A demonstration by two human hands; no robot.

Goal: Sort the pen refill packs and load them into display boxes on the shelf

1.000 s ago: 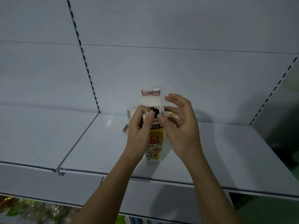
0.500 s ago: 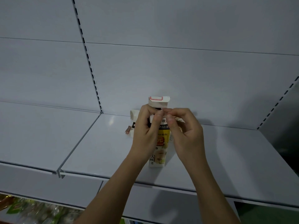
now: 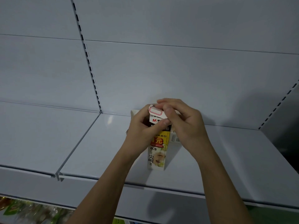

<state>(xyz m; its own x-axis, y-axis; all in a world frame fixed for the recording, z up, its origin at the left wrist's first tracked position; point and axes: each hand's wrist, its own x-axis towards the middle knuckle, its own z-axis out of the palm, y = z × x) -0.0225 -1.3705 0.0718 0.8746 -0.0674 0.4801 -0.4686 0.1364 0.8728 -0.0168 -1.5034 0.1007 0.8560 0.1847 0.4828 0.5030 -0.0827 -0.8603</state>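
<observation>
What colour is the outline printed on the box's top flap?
Red, on the white top flap of the display box, seen in the head view.

a tall display box point(image 3: 157, 151) stands on a pale grey-blue shelf point(image 3: 90, 146). the box front is white low down, yellow in the middle with a red badge bearing yellow characters, and black near the top. black print reads "0.5". its folded top flap point(image 3: 156, 112) is white with a red outlined rectangle. the back panel point(image 3: 178, 75) is the same pale grey-blue, crossed by uprights point(image 3: 88, 59) with rows of dark slots.
</observation>
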